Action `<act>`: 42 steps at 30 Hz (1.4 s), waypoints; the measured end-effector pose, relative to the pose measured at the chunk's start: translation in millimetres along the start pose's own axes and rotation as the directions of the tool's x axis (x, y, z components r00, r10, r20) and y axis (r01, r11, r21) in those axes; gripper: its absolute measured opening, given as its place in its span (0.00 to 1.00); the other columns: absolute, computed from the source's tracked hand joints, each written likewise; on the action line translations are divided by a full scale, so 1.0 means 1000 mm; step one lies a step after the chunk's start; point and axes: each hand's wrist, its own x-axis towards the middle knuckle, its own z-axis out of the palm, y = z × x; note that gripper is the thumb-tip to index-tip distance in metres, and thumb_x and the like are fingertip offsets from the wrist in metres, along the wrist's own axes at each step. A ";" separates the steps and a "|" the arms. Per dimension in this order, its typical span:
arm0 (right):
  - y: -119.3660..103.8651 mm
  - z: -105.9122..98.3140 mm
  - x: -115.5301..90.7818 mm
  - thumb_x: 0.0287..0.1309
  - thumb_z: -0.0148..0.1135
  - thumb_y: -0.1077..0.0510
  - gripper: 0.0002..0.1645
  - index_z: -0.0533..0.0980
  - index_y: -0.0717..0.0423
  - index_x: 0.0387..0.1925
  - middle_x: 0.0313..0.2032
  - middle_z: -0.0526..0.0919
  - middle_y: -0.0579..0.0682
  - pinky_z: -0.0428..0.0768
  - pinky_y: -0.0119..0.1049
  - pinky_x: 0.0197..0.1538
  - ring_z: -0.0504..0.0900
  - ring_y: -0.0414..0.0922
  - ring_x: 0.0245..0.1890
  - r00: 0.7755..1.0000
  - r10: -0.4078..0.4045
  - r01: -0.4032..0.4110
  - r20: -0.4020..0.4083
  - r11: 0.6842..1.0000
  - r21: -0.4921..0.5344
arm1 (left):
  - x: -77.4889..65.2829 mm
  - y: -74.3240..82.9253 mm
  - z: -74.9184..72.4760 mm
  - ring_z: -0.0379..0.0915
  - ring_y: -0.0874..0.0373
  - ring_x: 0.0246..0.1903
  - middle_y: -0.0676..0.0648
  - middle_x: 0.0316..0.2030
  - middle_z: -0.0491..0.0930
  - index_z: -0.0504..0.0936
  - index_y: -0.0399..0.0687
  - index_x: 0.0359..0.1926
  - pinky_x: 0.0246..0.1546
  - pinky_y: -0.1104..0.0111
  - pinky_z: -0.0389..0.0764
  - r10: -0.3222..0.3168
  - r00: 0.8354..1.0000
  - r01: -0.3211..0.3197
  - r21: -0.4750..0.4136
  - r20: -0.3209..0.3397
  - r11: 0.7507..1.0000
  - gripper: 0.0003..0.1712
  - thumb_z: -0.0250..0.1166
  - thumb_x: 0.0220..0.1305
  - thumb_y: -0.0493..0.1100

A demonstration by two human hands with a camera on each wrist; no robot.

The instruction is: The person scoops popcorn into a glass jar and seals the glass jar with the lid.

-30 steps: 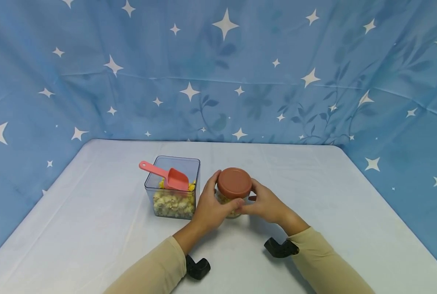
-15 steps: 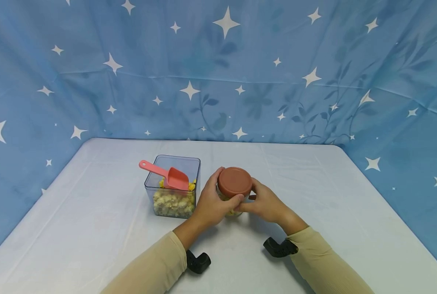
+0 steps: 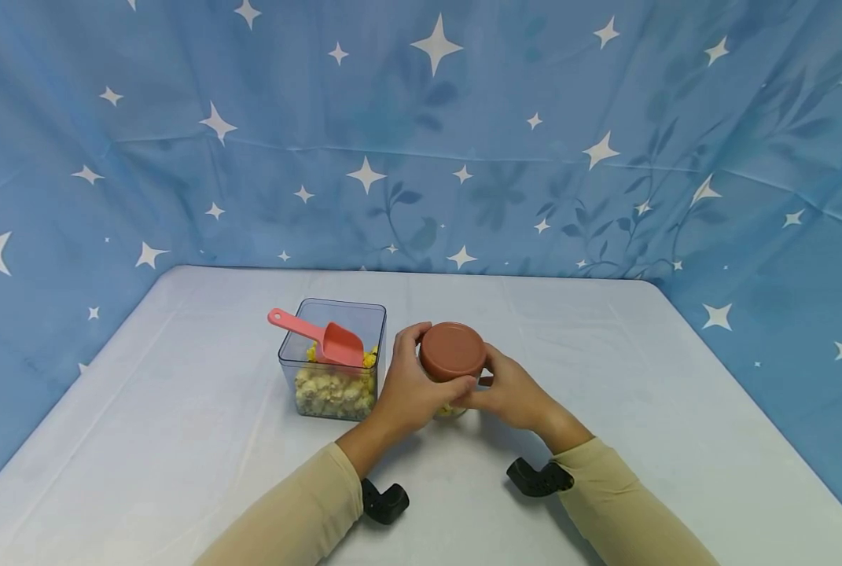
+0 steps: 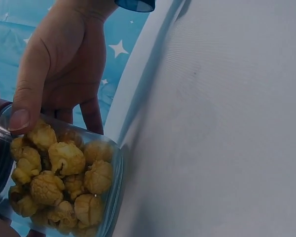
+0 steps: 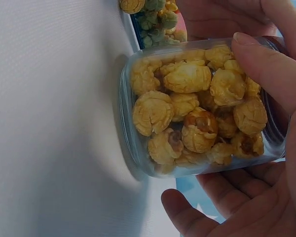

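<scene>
A clear jar (image 5: 197, 111) of golden popcorn, capped with a reddish-brown lid (image 3: 453, 350), stands upright on the white table, held by both hands. My left hand (image 3: 409, 385) grips around the lid, thumb across its near side. Lower down, my right hand (image 3: 516, 397) holds the jar's body, and in the right wrist view its thumb (image 5: 261, 64) presses the side just under the lid. In the left wrist view the right hand's thumb also lies on the clear wall over the popcorn (image 4: 59, 177). Fingers behind the jar are partly hidden.
Left of the jar stands a clear square box (image 3: 332, 369), partly filled with popcorn, with a pink scoop (image 3: 339, 346) resting inside and its handle over the rim. The white table (image 3: 569, 314) backs onto a blue starry curtain (image 3: 505, 141).
My left hand has moved slightly up and away, its fingers and thumb shifting round the lid. The right hand and jar stay almost in place; the box and scoop are unchanged.
</scene>
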 end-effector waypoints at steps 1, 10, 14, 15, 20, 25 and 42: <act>-0.001 0.000 0.000 0.55 0.75 0.54 0.44 0.64 0.61 0.69 0.61 0.74 0.55 0.78 0.51 0.57 0.74 0.52 0.59 1.000 0.004 -0.004 -0.003 1.000 -0.003 | 0.000 0.000 0.000 0.66 0.49 0.61 0.43 0.68 0.59 0.55 0.40 0.73 0.59 0.53 0.74 0.012 1.000 -0.012 0.008 0.009 1.000 0.54 0.77 0.54 0.49; 0.000 0.000 0.000 0.56 0.74 0.54 0.44 0.64 0.62 0.69 0.61 0.74 0.57 0.78 0.51 0.58 0.73 0.54 0.61 1.000 0.003 -0.003 0.001 1.000 0.007 | 0.000 0.001 0.000 0.66 0.50 0.61 0.45 0.69 0.58 0.52 0.47 0.76 0.57 0.53 0.75 -0.015 1.000 0.015 0.010 -0.024 1.000 0.61 0.80 0.49 0.52; 0.002 0.000 0.000 0.57 0.75 0.54 0.44 0.64 0.62 0.69 0.61 0.74 0.57 0.78 0.49 0.57 0.74 0.53 0.60 1.000 0.003 -0.003 0.001 1.000 0.005 | 0.000 0.001 0.002 0.67 0.47 0.59 0.45 0.67 0.58 0.55 0.44 0.73 0.56 0.54 0.75 -0.047 0.997 0.046 -0.012 -0.069 0.999 0.61 0.82 0.45 0.52; 0.002 0.001 0.000 0.56 0.75 0.54 0.44 0.64 0.61 0.69 0.61 0.74 0.56 0.79 0.49 0.57 0.74 0.53 0.60 1.000 0.002 -0.002 -0.002 1.000 0.004 | 0.000 0.001 0.003 0.67 0.47 0.58 0.44 0.67 0.58 0.55 0.43 0.71 0.56 0.54 0.75 -0.047 0.996 0.046 -0.016 -0.071 0.999 0.59 0.82 0.45 0.51; 0.000 0.002 0.000 0.55 0.75 0.54 0.44 0.65 0.60 0.68 0.60 0.75 0.55 0.79 0.51 0.56 0.74 0.51 0.56 1.000 0.008 -0.008 -0.015 1.000 0.002 | -0.001 0.000 0.002 0.66 0.47 0.60 0.43 0.66 0.59 0.56 0.39 0.70 0.58 0.53 0.74 0.002 0.999 -0.001 0.009 -0.033 1.000 0.51 0.77 0.53 0.48; 0.000 0.002 -0.001 0.56 0.75 0.53 0.43 0.65 0.60 0.68 0.60 0.75 0.55 0.79 0.52 0.56 0.74 0.51 0.54 1.000 0.011 -0.011 -0.014 1.000 -0.009 | -0.001 0.001 0.000 0.64 0.49 0.62 0.42 0.69 0.56 0.52 0.40 0.74 0.60 0.53 0.72 0.041 0.999 -0.042 0.032 0.014 0.999 0.52 0.74 0.57 0.48; -0.001 0.000 0.001 0.55 0.75 0.54 0.44 0.65 0.59 0.69 0.61 0.74 0.54 0.79 0.50 0.57 0.74 0.51 0.58 1.000 0.002 -0.002 0.003 1.000 0.009 | 0.006 0.003 -0.001 0.68 0.49 0.58 0.42 0.66 0.59 0.56 0.39 0.71 0.56 0.53 0.76 0.026 0.999 -0.028 0.047 0.040 0.999 0.51 0.75 0.55 0.47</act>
